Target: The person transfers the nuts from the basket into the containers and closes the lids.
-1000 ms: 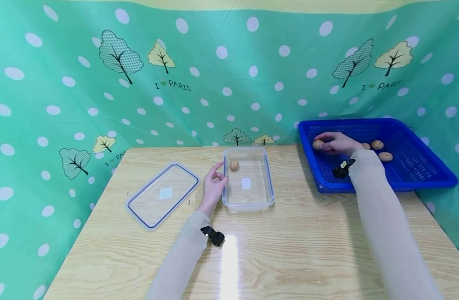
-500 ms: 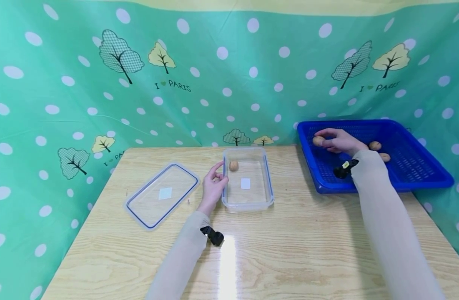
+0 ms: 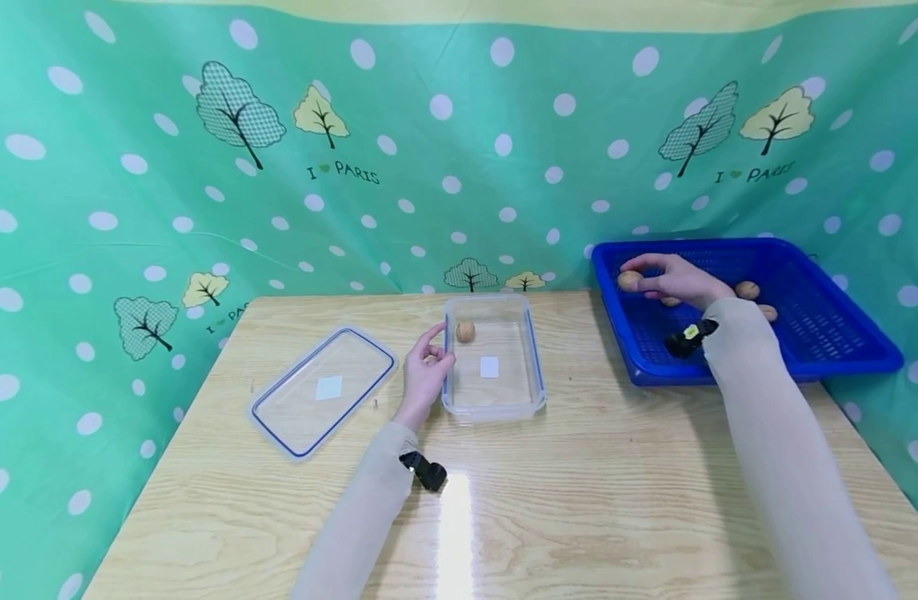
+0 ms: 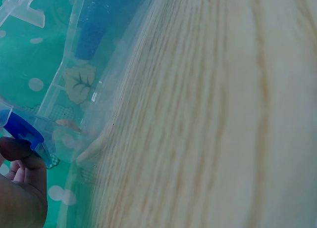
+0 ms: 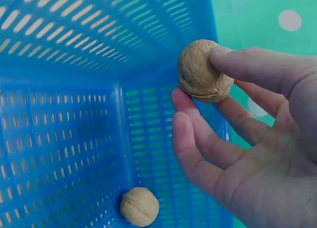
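Inside the blue basket's left part, my right hand [image 3: 679,282] pinches a walnut [image 5: 200,72] between thumb and fingers, above the basket floor. Below it, another walnut [image 5: 139,206] lies on the basket floor. My left hand [image 3: 426,375] grips the left side of a clear plastic food container [image 3: 496,412], which stands uncovered in the middle of the table. In the left wrist view, the thumb [image 4: 20,151] lies against a blue strip at the container's edge, with the fingers curled. One walnut [image 3: 465,332] sits in the container's far left corner.
The blue basket [image 3: 841,367] stands at the right, holding more walnuts [image 3: 747,290], partly behind the right forearm. Left of the container, its clear lid [image 3: 301,454] with a blue seal lies flat on the table [image 3: 549,517]. A green patterned cloth [image 3: 459,125] hangs behind.
My right hand has lifted the pinched walnut slightly and shifted a little to the left. A walnut under that hand has come into view. My left hand keeps its place on the container.
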Available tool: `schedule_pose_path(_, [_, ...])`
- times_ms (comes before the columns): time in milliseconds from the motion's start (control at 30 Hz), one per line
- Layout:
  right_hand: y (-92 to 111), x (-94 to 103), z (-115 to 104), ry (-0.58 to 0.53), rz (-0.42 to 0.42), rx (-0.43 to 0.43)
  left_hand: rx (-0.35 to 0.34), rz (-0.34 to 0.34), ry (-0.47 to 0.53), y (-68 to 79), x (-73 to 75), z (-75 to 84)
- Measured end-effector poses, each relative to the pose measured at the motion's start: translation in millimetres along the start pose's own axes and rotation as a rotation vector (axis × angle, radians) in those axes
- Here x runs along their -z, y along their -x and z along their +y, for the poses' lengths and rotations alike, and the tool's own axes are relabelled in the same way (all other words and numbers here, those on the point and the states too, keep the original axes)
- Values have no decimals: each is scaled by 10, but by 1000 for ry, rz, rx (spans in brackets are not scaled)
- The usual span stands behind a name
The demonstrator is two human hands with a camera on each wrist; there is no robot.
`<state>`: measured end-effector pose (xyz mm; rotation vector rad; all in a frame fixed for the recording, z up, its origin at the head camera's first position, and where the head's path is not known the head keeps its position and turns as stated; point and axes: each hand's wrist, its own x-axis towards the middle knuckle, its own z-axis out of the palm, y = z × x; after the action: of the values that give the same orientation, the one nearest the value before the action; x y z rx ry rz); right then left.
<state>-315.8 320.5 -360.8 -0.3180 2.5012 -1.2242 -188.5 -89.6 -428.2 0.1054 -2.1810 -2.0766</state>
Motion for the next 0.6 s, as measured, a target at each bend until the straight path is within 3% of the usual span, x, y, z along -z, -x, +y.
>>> schedule_pose_path(600, [285,-47,-268,54,23,86,13,-1,-7,23,4,21])
